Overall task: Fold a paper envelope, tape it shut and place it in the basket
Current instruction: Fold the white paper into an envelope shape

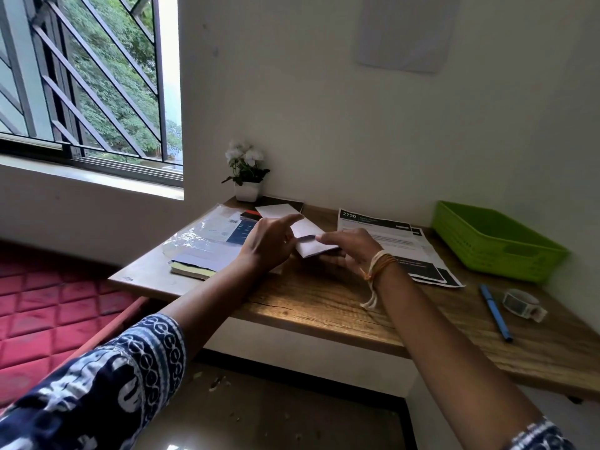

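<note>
Counter [324, 306]: wooden top, set against a white wall beside a barred window; all places below are given relative to it.
Basket [548, 264]: green plastic, slatted walls, stood at the counter's far right corner; nothing is seen inside it.
Printed sheets [412, 251]: black-banded pages marked "2720", laid on the counter just left of the basket.
Plastic sleeve and booklets [207, 238]: stacked at the counter's left end, a yellow-edged notebook lowest at the near side.
Left hand [269, 245]: held above the counter's middle, forefinger stretched out, the other fingers curled against the left edge of the paper envelope.
Right hand [352, 251]: held above the counter's middle, thumb and fingertips pinched on the envelope's right edge; thread bands are worn at the wrist.
Paper envelope [308, 233]: white, partly folded, held between both hands just above the counter's middle, well apart from the basket.
Potted plant [246, 175]: white flowers in a white pot, stood at the counter's far left corner.
Pen [495, 311]: blue, laid on the counter's right end, nearer than the basket.
Tape roll [522, 303]: clear, laid just right of the pen.
</note>
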The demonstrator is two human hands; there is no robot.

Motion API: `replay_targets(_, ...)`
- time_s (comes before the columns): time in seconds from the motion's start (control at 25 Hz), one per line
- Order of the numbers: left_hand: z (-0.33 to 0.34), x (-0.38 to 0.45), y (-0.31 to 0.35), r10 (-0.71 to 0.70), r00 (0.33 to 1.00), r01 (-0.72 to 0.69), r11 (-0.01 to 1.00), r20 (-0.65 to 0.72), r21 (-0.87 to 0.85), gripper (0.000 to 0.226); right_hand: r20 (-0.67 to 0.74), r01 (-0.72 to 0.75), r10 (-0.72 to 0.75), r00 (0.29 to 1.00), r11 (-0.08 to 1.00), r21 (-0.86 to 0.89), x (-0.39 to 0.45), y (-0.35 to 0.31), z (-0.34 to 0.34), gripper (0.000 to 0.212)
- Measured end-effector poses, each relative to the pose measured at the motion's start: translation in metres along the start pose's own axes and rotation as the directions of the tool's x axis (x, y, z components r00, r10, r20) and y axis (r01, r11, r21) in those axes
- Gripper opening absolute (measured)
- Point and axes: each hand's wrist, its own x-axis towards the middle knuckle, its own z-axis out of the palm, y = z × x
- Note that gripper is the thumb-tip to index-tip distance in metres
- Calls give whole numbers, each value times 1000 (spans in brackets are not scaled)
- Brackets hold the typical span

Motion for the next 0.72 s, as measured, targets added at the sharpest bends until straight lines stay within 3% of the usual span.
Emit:
replay_targets(0.08, 1, 1, -2, -11, 1000, 11, 1000, -6, 4, 47, 92, 25, -20, 996, 998, -61, -2, -2, -10, 23)
replay_targets(0.2, 2, 1, -4, -3, 1000, 3, 1000, -5, -14, 47, 21, 144, -147, 989, 914, -380, 1, -1, -18, 29)
replay_targets(0.36, 3, 0, -1, 4, 1000, -3, 996, 10, -88, 45, -43, 240, -290, 956, 857, -455, 15, 4, -11, 17)
replay_targets(0.4, 3, -1, -1, 14, 1000, -12, 994, 17, -104, 44, -68, 263, -361, 930, 785, -561, 21, 5, -9, 15)
replay_targets(0.48, 3, -1, 1, 43, 999, -40, 991, 23, -126, 42, -45, 255, -491, 870, 525, -812, 30, 6, -5, 11)
replay_targets(0.56, 2, -2, 2, 62, 998, -59, 989, 24, -134, 42, 4, 214, -538, 843, 328, -920, 35, 7, 0, 11)
replay_targets(0.72, 1, -2, 2, 50, 998, -45, 988, 30, -146, 44, 120, 244, -564, 817, 149, -958, 40, 12, 0, 27)
